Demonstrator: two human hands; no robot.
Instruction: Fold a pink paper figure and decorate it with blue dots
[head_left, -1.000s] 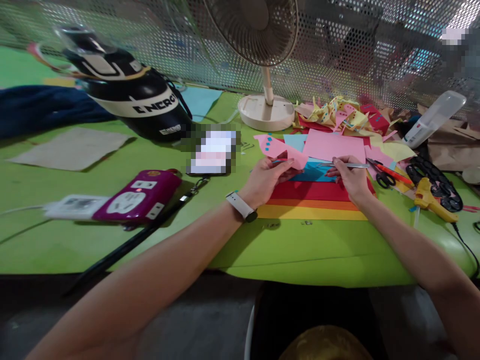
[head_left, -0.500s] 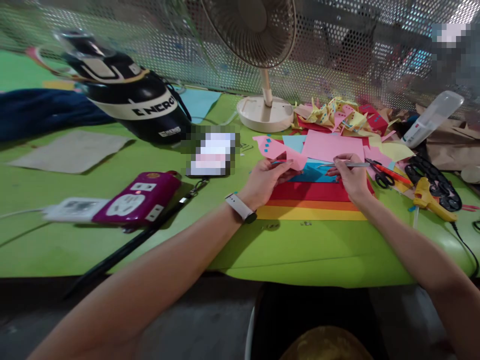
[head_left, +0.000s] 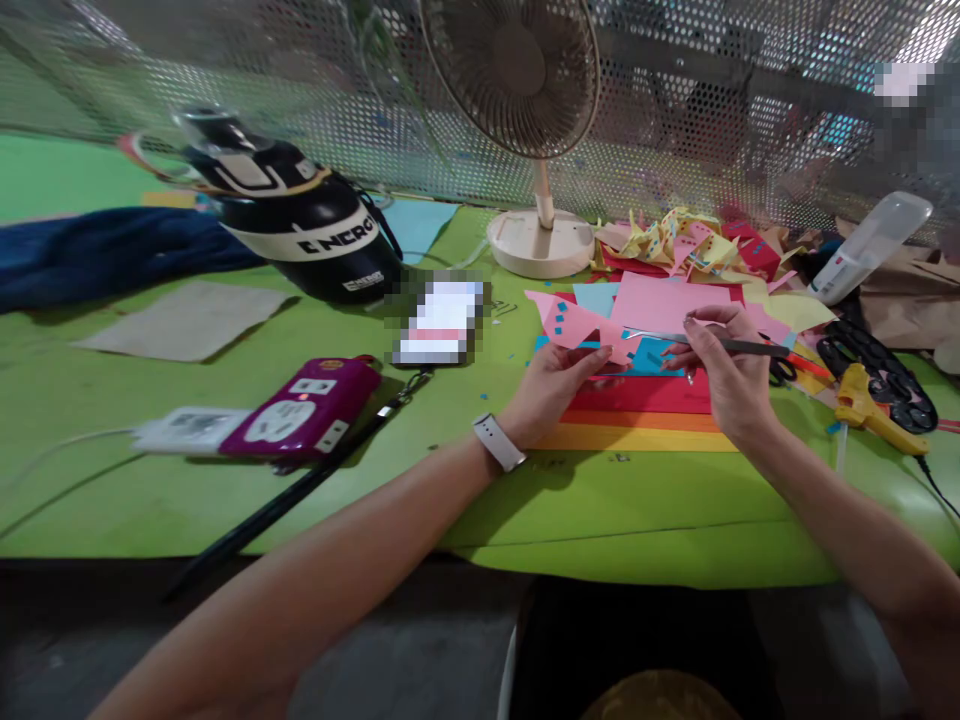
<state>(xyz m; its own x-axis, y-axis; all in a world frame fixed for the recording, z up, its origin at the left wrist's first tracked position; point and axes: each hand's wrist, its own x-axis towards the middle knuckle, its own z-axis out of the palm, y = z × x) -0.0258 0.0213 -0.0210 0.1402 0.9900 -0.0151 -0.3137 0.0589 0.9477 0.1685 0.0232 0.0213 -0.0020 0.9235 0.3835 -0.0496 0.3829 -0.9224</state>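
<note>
My left hand (head_left: pixel 559 385) pinches a pink paper piece (head_left: pixel 576 322) dotted with small blue squares and holds it just above the stacked coloured sheets (head_left: pixel 637 425). My right hand (head_left: pixel 724 360) is closed on thin metal tweezers (head_left: pixel 675 338), whose tip points left at the pink piece. A blue sheet (head_left: pixel 649 358) lies under both hands. A white watch (head_left: pixel 499 442) sits on my left wrist.
A fan (head_left: pixel 536 235) stands behind the papers, with a heap of folded paper shapes (head_left: pixel 679 238) to its right. Scissors (head_left: pixel 787 365), a yellow glue gun (head_left: pixel 874 408) and a bottle (head_left: pixel 870 245) lie at right. A helmet (head_left: pixel 300 225), purple power strip (head_left: pixel 300 405) and phone (head_left: pixel 442 325) lie at left.
The camera has tilted and shifted a little. My right hand has lifted and angled the tweezers toward the pink piece; my left hand keeps its hold on it.
</note>
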